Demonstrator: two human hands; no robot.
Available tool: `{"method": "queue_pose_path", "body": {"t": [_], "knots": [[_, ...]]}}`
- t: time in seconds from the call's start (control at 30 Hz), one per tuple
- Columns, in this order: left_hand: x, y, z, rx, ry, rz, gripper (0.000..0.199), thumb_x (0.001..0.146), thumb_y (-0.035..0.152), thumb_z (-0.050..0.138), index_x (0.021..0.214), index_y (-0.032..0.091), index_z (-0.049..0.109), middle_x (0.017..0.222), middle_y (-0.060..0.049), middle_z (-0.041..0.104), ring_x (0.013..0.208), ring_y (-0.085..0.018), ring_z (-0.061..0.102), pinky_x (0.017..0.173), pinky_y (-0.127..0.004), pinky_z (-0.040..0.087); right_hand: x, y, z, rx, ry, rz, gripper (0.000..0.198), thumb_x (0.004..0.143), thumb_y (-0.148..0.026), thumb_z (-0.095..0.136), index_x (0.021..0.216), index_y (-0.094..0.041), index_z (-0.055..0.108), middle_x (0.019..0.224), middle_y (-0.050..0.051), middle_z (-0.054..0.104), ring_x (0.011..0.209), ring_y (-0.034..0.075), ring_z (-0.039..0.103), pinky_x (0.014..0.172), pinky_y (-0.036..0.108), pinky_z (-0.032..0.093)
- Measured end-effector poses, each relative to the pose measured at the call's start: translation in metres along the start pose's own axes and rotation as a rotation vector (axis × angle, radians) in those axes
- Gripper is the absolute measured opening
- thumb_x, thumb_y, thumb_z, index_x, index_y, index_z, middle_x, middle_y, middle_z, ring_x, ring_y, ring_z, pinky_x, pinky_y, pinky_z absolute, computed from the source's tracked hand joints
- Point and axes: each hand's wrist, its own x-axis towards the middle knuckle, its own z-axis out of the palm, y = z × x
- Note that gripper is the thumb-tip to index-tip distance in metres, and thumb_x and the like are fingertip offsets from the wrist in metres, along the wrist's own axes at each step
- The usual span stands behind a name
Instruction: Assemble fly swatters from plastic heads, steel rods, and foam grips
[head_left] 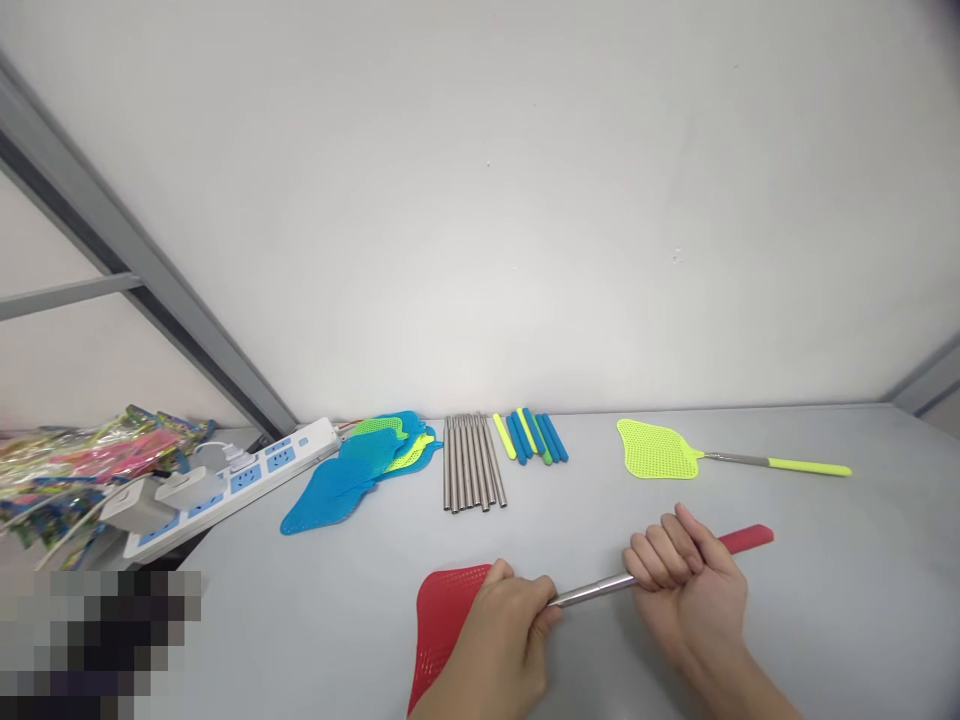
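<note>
A red fly swatter (pixel 448 612) with a metal rod is held between my two hands, low over the front of the table. My left hand (pixel 501 635) is closed around the neck of the swatter, where the red head meets the rod. Farther right, my right hand (pixel 686 580) is wrapped round the rod and handle, with the end of the red grip (pixel 750 538) sticking out past it. A stretch of bare rod (pixel 592 590) shows between the hands. Behind the right hand lies a yellow-green fly swatter (pixel 660 450) with its rod and grip attached.
Several metal rods (pixel 469 465) lie side by side, next to several blue, yellow and green grips (pixel 534 437). Left of them are stacked swatter heads (pixel 352 470), mostly blue. A power strip (pixel 247 480) with plugs and colourful plastic packaging (pixel 127 450) lie at the left.
</note>
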Motion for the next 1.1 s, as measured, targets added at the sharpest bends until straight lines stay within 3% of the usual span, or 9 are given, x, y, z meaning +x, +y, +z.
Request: {"method": "queue_pose_path", "body": {"t": [0.17,0.37,0.77,0.93,1.1], "knots": [[0.0,-0.004,0.005,0.109,0.004,0.051,0.022,0.077,0.011,0.031,0.057,0.018,0.034,0.053,0.0,0.05,0.049,-0.013,0.034,0.055,-0.028,0.028,0.003,0.008,-0.008,-0.029,0.036,-0.027,0.043,0.074,-0.025,0.048,0.046,-0.018,0.016,0.039,-0.008,0.01,0.035,0.007,0.01,0.033,0.024,0.013],[-0.002,-0.009,0.015,0.242,0.058,0.121,0.018,0.07,0.004,0.035,0.06,0.018,0.038,0.056,0.0,0.053,0.051,-0.013,0.041,0.059,-0.029,0.027,0.007,0.017,-0.018,-0.027,0.091,-0.027,0.043,0.073,-0.024,0.048,0.046,-0.019,0.014,0.036,-0.008,0.014,0.033,0.007,0.013,0.031,0.023,0.014],[-0.005,-0.015,0.043,0.366,0.351,0.255,0.017,0.06,0.001,0.041,0.055,0.018,0.039,0.047,0.002,0.051,0.044,-0.013,0.045,0.059,-0.028,0.027,-0.001,0.022,-0.016,0.046,0.26,0.072,0.042,0.068,-0.018,0.048,0.048,-0.02,0.012,0.035,-0.008,0.015,0.03,0.005,0.015,0.029,0.022,0.015],[-0.003,-0.016,0.045,0.316,0.267,0.202,0.018,0.062,0.001,0.041,0.057,0.018,0.038,0.045,0.004,0.051,0.042,-0.012,0.044,0.058,-0.027,0.029,0.003,0.016,-0.011,0.099,0.305,0.131,0.04,0.068,-0.019,0.05,0.046,-0.019,0.016,0.035,-0.008,0.016,0.031,0.006,0.016,0.029,0.022,0.015],[0.001,-0.007,0.023,0.25,0.083,0.14,0.015,0.073,0.009,0.037,0.062,0.018,0.039,0.053,0.002,0.052,0.049,-0.012,0.045,0.059,-0.027,0.03,0.01,0.005,-0.002,0.065,0.156,0.26,0.036,0.069,-0.02,0.051,0.045,-0.018,0.023,0.04,-0.008,0.018,0.034,0.006,0.019,0.032,0.021,0.021]]}}
